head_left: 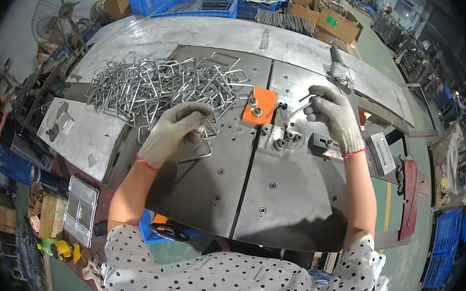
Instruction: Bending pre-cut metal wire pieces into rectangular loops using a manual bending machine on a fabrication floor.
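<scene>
My left hand (174,129), in a pale knit glove, is closed at the near right edge of the heap, its fingers curled around a bent metal wire (205,153) that sticks out below them. A large tangle of similar bent wire pieces (149,91) covers the far left of the steel plate. My right hand (333,112), also gloved, is raised at the right with another bent wire (299,110) pinched in its fingers. That wire's two ends point left, above a metal fixture block (278,140) with bolts. Beside the block is an orange plate (261,106) with bolts.
A clamp-like metal block (326,143) stands right of the fixture. A dark-handled tool (339,69) lies at the far right of the table. Blue crates (201,7) and cardboard boxes (337,26) line the far edge. A narrow gap splits the steel plate (201,192).
</scene>
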{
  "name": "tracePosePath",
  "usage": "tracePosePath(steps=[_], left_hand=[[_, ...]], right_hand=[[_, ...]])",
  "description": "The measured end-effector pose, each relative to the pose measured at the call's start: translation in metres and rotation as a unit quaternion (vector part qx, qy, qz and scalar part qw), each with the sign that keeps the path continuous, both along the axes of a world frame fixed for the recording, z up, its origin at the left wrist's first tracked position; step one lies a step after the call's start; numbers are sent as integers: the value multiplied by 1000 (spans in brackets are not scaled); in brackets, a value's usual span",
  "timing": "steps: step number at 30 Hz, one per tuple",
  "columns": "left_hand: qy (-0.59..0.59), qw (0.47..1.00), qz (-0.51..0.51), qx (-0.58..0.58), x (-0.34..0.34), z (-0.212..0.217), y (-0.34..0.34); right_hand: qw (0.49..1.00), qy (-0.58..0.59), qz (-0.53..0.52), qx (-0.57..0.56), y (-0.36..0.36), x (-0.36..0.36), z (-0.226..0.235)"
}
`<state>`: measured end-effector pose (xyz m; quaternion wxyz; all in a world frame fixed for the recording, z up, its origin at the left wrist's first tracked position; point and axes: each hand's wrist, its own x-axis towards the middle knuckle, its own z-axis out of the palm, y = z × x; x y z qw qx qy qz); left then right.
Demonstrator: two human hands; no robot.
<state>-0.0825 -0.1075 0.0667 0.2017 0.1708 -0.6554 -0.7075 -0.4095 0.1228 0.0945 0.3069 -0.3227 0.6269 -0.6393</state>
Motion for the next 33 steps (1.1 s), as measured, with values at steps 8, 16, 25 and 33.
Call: tracePosePath(steps=[8, 16, 25, 33], left_hand=[[-42, 995, 55, -78, -3, -1, 1], [-45, 989, 54, -132, -4, -6, -4], [-64, 987, 92, -112, -6, 5, -2], [-103, 980, 106, -133, -4, 22, 10]], right_hand=[[823, 560, -11, 92, -20, 9, 1], [734, 663, -24, 147, -27, -1, 17], [825, 530, 113, 160, -55, -24, 6], [908, 372, 152, 117, -63, -25, -4]])
